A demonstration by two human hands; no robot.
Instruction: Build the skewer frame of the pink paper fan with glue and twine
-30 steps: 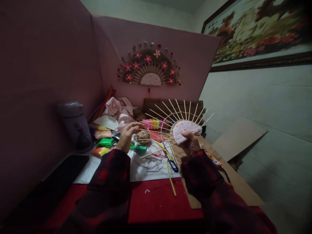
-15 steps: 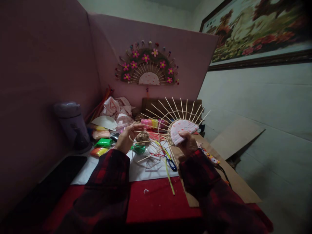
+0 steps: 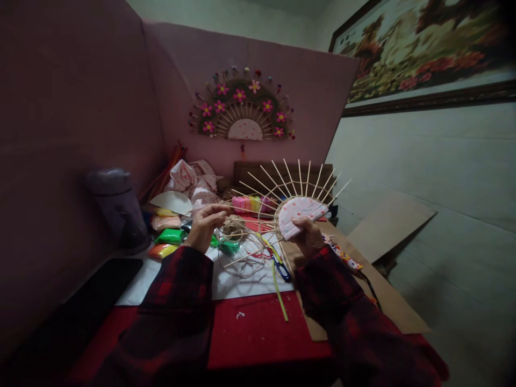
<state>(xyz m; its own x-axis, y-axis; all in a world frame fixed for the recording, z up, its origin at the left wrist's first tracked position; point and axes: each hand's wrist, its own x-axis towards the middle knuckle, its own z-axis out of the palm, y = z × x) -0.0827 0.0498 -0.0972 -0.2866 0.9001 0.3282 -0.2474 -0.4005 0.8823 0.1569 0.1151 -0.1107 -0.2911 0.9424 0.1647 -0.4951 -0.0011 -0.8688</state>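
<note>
My right hand (image 3: 308,236) grips the pink, red-spotted half-round base (image 3: 300,212) of a fan-shaped frame, thumb on its front face. Thin wooden sticks (image 3: 290,174) spread from the base, with brown twine (image 3: 278,188) woven across some of them. My left hand (image 3: 206,226) is closed in a pinch by the left-hand sticks; the twine appears to be between its fingertips, though the strand there is hard to see. Below that hand, loose twine hangs in loops over the table. A twine ball (image 3: 234,227) lies just behind the sticks.
Blue-handled scissors (image 3: 282,270) and a yellow strip (image 3: 280,298) lie on white paper. Green packets (image 3: 171,236), a tumbler (image 3: 116,209) and a black flat object (image 3: 100,290) are at left. Cardboard (image 3: 363,290) is at right. A finished flowered fan (image 3: 242,107) hangs on the back panel.
My left fingers have drawn slightly left and closed together from a more stretched pose. The fan frame has tilted slightly in my right hand, which keeps its grip.
</note>
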